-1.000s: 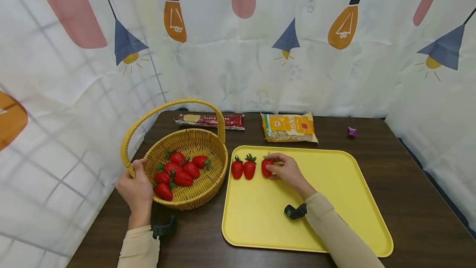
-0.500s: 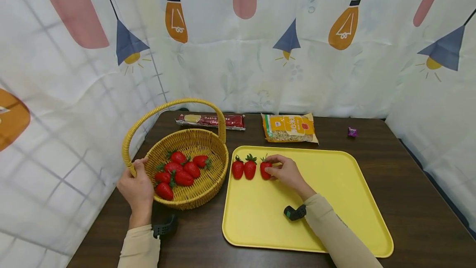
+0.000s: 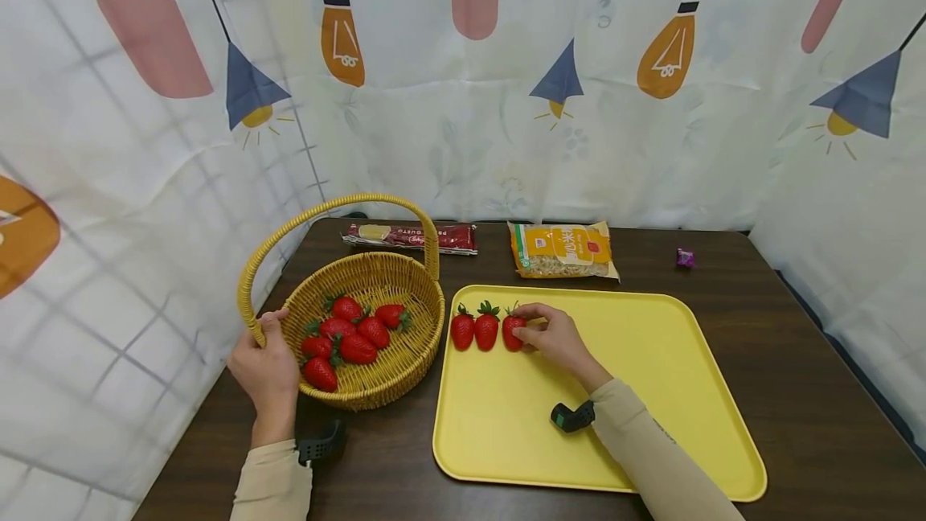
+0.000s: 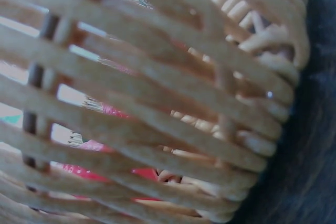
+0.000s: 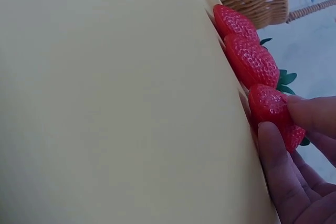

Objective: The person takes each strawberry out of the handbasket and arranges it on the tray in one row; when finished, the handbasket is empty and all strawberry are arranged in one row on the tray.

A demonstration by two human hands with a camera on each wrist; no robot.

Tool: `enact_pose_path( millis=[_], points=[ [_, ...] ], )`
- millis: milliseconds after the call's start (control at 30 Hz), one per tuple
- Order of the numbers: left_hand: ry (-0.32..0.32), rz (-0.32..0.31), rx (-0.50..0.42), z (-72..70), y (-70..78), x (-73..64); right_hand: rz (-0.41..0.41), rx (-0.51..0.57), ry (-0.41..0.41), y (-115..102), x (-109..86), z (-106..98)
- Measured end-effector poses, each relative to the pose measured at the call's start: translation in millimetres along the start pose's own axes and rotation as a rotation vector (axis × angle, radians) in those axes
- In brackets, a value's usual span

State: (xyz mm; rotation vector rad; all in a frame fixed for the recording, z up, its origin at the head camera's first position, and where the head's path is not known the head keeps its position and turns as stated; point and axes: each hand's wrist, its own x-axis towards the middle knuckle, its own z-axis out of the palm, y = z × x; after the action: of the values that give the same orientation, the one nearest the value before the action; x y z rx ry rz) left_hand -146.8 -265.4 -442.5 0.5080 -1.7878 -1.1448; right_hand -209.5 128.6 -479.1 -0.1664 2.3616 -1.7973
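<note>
My left hand (image 3: 266, 360) grips the yellow wicker basket (image 3: 405, 372) at its left side, where the handle meets the rim. Several strawberries (image 3: 358, 348) lie inside the basket; in the left wrist view the weave fills the picture and hides that hand. At the yellow tray's (image 3: 550, 441) upper left, my right hand (image 3: 557, 340) pinches a strawberry (image 3: 513, 332) between thumb and fingers. Two more strawberries stand in a row to its left, a middle one (image 3: 486, 330) and an outer one (image 3: 462, 330), stems pointing away. The right wrist view shows the pinched strawberry (image 5: 270, 103) close beside the middle one.
Behind the basket lies a long dark red packet (image 3: 441, 238). A yellow-orange food bag (image 3: 564, 249) sits behind the tray, and a small purple wrapped piece (image 3: 685, 258) is at the back right. A printed curtain (image 3: 463, 143) hangs behind the dark table (image 3: 796, 392).
My right hand has shifted slightly left with the strawberry, closing the gap to the other two. The left hand and the basket have stayed in place.
</note>
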Motion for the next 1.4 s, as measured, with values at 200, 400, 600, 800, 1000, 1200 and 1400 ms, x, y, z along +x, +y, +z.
enact_pose_path(
  millis=[200, 400, 600, 800, 1000, 1200, 1400],
  points=[
    [0.003, -0.007, 0.002, -0.4, 0.6, -0.1, -0.028, 0.022, -0.022, 1, 0.2, 2],
    [0.001, -0.007, 0.003, -0.1, 0.6, -0.1, -0.024, 0.01, -0.008, -2, -1.8, 2],
    [0.001, 0.0, 0.012, 1.0, 0.5, -0.9, -0.042, -0.006, 0.062, -7, -7.7, -6],
    [0.004, 0.001, 0.011, 1.3, 0.2, -0.5, -0.108, 0.033, 0.146, -19, -8.9, -4],
    [0.006, -0.022, 0.013, 0.0, 0.1, -0.1, -0.234, 0.064, 0.119, -41, -6.9, 16],
    [0.003, -0.026, 0.016, -0.7, 0.9, -0.6, -0.327, 0.022, -0.051, -82, -7.3, 51],
    [0.004, -0.027, 0.017, 0.0, 1.7, -0.5, -0.381, -0.042, -0.239, -134, -17.9, 87]
  ],
)
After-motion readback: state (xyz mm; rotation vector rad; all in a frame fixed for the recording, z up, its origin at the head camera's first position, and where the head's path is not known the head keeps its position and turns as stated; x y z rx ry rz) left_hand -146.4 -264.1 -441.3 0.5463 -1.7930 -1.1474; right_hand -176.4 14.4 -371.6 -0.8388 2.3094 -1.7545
